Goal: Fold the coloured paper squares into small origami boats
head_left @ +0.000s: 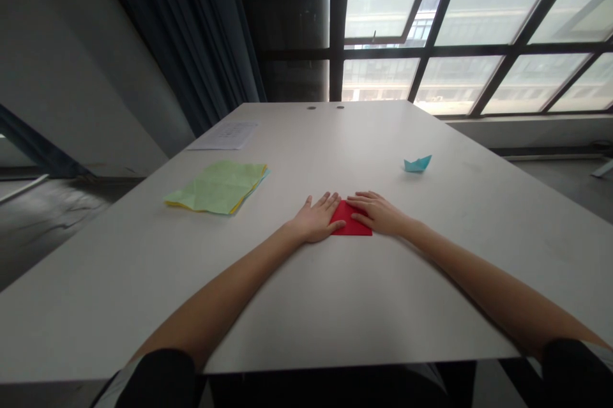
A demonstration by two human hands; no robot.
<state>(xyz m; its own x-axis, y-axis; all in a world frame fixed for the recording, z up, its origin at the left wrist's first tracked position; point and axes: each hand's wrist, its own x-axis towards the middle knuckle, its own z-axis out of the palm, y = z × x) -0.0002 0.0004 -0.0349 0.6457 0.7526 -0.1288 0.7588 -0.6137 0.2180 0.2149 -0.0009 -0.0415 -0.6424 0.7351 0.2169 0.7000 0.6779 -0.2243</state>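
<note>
A piece of red paper (350, 226), folded by the look of its straight edges, lies flat on the white table (297, 306). My left hand (317, 219) rests flat over its left side, fingers spread and pointing away from me, the thumb on the paper. Over the upper right part of the paper lies my right hand (375, 211), fingers stretched out to the left. Both hands cover the sides of the paper, so its full outline is hidden. Beyond my right hand stands a small blue paper boat (417, 164).
To the left lies a stack of coloured paper sheets (220, 186), light green on top with yellow and blue edges showing. A printed white sheet (224, 136) is behind it. Two round table holes (311, 108) sit near the far edge. Windows and a dark curtain stand beyond.
</note>
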